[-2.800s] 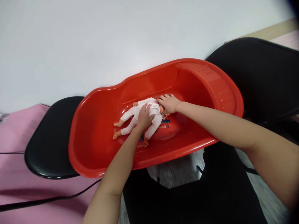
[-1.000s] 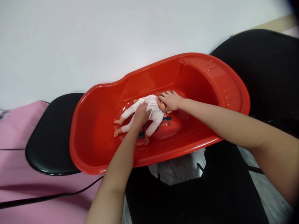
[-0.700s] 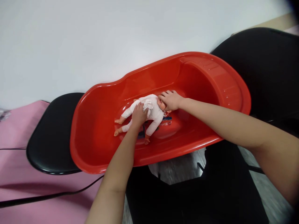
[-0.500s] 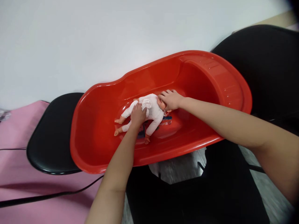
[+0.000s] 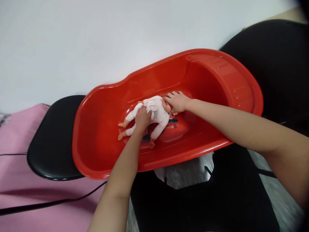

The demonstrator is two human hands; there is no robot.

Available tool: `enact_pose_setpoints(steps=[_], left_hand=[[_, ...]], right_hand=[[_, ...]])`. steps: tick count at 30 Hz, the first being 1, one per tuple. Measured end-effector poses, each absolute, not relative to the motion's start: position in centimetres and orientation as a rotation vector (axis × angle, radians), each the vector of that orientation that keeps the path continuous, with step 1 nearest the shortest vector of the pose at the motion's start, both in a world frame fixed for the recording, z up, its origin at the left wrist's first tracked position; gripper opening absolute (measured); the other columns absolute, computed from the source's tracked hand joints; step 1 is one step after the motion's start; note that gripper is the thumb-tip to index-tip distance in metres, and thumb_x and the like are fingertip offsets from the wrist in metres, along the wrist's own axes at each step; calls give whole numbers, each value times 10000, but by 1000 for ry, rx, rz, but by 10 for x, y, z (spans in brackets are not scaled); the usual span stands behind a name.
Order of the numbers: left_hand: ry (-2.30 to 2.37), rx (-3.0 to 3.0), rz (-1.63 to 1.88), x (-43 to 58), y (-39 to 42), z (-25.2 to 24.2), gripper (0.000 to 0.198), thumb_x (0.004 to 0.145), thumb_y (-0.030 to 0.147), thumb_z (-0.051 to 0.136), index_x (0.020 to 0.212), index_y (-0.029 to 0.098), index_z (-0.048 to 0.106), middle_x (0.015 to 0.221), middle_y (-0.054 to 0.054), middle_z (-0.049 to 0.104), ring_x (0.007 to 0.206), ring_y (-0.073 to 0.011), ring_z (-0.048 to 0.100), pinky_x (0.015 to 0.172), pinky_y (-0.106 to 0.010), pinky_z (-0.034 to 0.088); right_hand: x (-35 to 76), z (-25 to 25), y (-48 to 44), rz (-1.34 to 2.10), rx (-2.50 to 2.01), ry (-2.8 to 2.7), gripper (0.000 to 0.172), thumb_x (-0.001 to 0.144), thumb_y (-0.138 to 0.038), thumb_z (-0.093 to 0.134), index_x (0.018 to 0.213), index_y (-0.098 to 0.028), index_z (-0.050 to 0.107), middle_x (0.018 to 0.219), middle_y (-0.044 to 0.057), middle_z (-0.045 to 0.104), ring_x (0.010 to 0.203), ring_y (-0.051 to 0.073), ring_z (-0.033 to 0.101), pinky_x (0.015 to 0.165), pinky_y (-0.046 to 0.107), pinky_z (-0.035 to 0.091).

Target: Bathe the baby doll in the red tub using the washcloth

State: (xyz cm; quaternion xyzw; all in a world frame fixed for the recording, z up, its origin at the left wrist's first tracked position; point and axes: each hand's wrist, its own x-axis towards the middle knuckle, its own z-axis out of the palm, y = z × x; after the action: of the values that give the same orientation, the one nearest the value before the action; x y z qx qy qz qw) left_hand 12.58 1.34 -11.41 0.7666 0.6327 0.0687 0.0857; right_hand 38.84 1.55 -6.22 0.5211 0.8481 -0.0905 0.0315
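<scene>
A doll (image 5: pixel 160 108) in a white outfit lies on its back inside the red baby bathtub (image 5: pixel 95 164), its feet toward the left end. My right hand (image 5: pixel 178 101) is cupped over the doll's head, fingers curved across the top and covering part of it. At the doll's belly, my left hand (image 5: pixel 143 118) is closed on a bunched white cloth (image 5: pixel 151 106), with the thumb near the cloth's lower edge. The doll's bare feet and one hand show past the white sleeves and legs. Dark printing on the tub floor is partly hidden beneath the doll.
The tub rests across a black chair seat (image 5: pixel 54 141) at left and another black chair (image 5: pixel 272 64) at right, against a white wall (image 5: pixel 96 38). Pink fabric (image 5: pixel 19 180) and a dark bar lie at lower left. Grey floor (image 5: pixel 190 170) shows below.
The view has shifted very slightly. Both hands stay in nearly the same places on the doll and the cloth.
</scene>
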Motion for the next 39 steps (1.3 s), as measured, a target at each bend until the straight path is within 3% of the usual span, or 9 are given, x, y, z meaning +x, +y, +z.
enact_pose_setpoints(steps=[7, 15, 23, 33, 39], left_hand=[[1899, 2327, 176, 127, 13, -115, 441, 1170, 368, 466, 1532, 133, 555, 1673, -154, 554, 1570, -334, 461, 1330, -445, 362], [1904, 2316, 170, 127, 11, -115, 398, 1177, 386, 481, 1530, 210, 540, 1655, -101, 567, 1543, -300, 447, 1322, -454, 361], [1878, 2311, 202, 127, 11, -115, 420, 1175, 376, 463, 1520, 150, 539, 1648, -148, 559, 1547, -329, 448, 1312, -465, 369], [1862, 2319, 210, 126, 12, -117, 427, 1159, 393, 427, 1532, 219, 540, 1680, -134, 543, 1567, -341, 451, 1329, -503, 354], [1863, 2336, 253, 124, 15, -122, 416, 1147, 369, 462, 1499, 177, 575, 1646, -163, 573, 1537, -361, 485, 1295, -517, 403]], right_hand=[[390, -64, 15, -253, 1594, 2626, 830, 848, -475, 755, 1594, -185, 539, 1610, 194, 554, 1435, 432, 496, 1184, 604, 415], [391, -65, 16, -252, 1593, 2634, 843, 839, -497, 761, 1586, -170, 546, 1598, 198, 560, 1426, 438, 500, 1177, 613, 420], [391, -65, 16, -233, 1588, 2637, 832, 825, -477, 782, 1571, -188, 556, 1579, 190, 574, 1410, 427, 503, 1165, 581, 423], [391, -62, 15, -254, 1580, 2643, 838, 852, -493, 710, 1599, -157, 534, 1596, 208, 562, 1418, 443, 510, 1156, 618, 428], [391, -60, 12, -249, 1582, 2651, 777, 879, -479, 660, 1578, -156, 551, 1589, 210, 569, 1416, 432, 519, 1146, 603, 433]])
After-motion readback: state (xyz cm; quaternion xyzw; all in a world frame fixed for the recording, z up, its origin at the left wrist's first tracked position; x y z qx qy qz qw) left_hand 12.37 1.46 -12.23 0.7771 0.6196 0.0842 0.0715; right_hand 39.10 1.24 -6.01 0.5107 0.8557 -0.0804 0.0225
